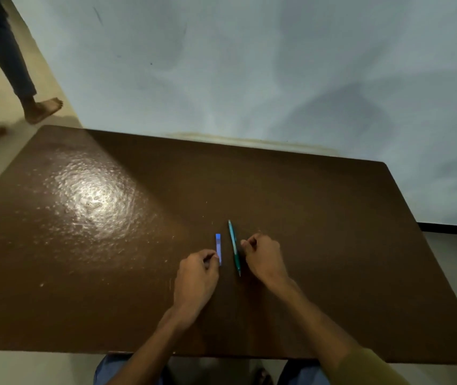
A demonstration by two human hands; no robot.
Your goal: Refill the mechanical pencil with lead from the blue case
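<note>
**Both hands down beside case and pencil, neither lifted**

Left hand (pixel 196 276): fingers curled in, fingertips touching the near end of the blue case (pixel 218 248). Can't tell whether it's pinching the case or just resting against it. Right hand (pixel 263 259): loose fist, knuckles up, sitting just right of the mechanical pencil (pixel 234 247), close to the barrel; contact unclear, nothing visibly held in it.

Blue case: slim flat rectangle, bright blue, lying flat, long axis pointing away from the person. Pencil: thin teal-green barrel, lying flat, nearly parallel to the case and just right of it, slightly tilted, narrow point toward the near side. The two are close but apart.

Count: one case, one pencil, two hands.

Both forearms come in from the near edge and converge toward the table's centre-right. Olive sleeve (pixel 371 368) on the right arm.

Table (pixel 83 273): dark brown, glossy, light glare at left. Another person's bare feet (pixel 42 108) on the floor, far left.
</note>
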